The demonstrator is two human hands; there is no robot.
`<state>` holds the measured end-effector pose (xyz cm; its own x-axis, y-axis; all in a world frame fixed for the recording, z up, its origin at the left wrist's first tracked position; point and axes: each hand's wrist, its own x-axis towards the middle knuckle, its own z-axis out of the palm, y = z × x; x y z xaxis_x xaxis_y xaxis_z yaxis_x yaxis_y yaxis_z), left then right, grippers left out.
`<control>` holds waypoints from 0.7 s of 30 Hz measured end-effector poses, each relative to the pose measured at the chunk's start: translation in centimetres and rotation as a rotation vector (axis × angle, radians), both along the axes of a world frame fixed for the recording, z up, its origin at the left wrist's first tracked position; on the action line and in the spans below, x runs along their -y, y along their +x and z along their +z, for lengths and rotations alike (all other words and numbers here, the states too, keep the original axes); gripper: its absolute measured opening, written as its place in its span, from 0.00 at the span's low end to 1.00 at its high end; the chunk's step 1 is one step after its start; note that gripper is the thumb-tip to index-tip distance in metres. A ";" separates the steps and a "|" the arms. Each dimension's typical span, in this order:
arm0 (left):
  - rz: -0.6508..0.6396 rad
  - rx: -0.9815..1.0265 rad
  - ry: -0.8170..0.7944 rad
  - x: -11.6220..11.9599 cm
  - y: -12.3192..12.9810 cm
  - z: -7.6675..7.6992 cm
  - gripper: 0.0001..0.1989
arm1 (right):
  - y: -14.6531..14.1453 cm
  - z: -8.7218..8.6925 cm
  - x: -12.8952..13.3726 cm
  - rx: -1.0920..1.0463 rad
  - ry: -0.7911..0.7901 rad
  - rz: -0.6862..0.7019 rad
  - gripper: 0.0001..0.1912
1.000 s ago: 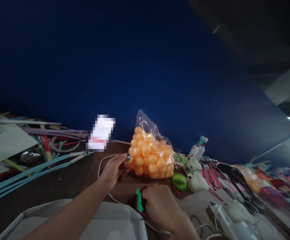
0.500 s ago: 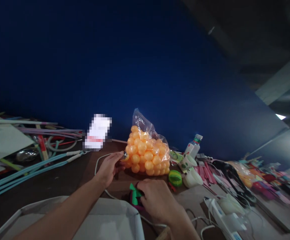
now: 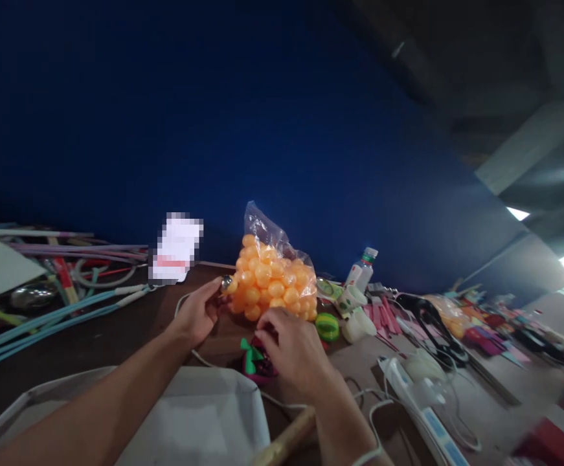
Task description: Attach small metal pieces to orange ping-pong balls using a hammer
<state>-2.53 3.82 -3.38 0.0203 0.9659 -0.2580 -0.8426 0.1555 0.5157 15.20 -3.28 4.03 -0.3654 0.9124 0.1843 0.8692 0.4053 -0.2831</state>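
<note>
My left hand (image 3: 198,313) pinches a small shiny silver ball (image 3: 226,282) between thumb and fingertips, beside the lower left of a clear plastic bag of orange balls (image 3: 274,278). My right hand (image 3: 294,346) is closed, with thumb and fingers curled together in front of the bag. Whatever its fingertips hold, if anything, is hidden. Just below and left of those fingertips lies a small green and purple item (image 3: 252,359), partly covered by the hand. A green-striped ball (image 3: 327,327) rests to the right of my right hand.
A white box (image 3: 223,414) stands in front of me. Pale blue rods (image 3: 68,317) and a phone-like blurred panel (image 3: 175,249) are at left. A bottle (image 3: 360,270), white cups (image 3: 358,325), a power strip (image 3: 422,414) and cables lie right. A blue wall (image 3: 214,116) rises behind.
My right hand has lifted off the green and purple item toward the bag, uncovering more of it. My left hand keeps the silver ball. The whole view has shifted slightly.
</note>
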 end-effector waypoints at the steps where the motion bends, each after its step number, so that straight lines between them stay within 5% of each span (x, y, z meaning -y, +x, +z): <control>1: -0.020 0.001 0.016 0.0 0.0 0.1 0.08 | -0.1 0.0 0.0 -0.050 0.027 0.010 0.03; 8: -0.124 -0.021 0.107 0.3 0.1 -0.1 0.07 | -0.1 -0.7 -0.3 -0.461 0.118 0.054 0.05; 21: -0.341 -0.201 0.339 1.3 0.2 -0.3 0.22 | -1.2 -1.7 -1.7 -1.137 -0.281 0.044 0.08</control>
